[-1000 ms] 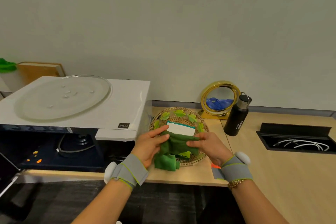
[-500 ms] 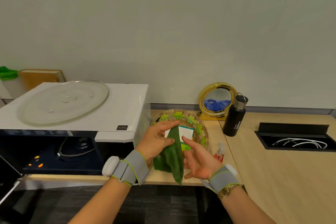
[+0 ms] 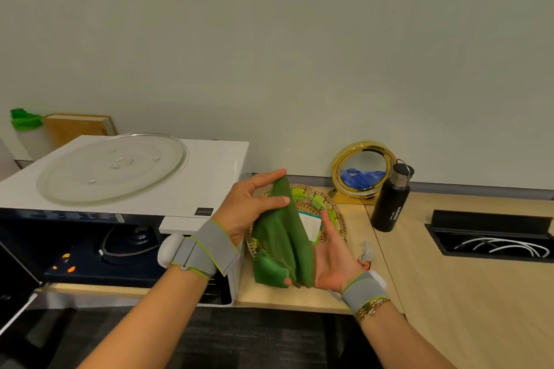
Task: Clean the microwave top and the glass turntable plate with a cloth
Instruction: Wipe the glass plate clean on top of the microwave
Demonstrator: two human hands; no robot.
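A long wooden counter runs along the wall, and a white microwave sits at its left end with the door open and the dark cavity showing. On its top lies the glass plate, flat and covering most of the left part of the lid. To the right of the microwave sits a wicker tray with green leaf shapes and a white card in it. Behind the tray stands a gold ring frame, and just beside that a black bottle, upright. Further right, a black cable slot is set into the counter with white cables inside.

The cloth, dark green, hangs in front of the tray, off the counter. The left hand pinches its top corner between thumb and fingers. The right hand is palm up with fingers fairly straight under the cloth's lower folds; whether its thumb grips the fabric I can't quite make out. Both wrists wear grey bands.
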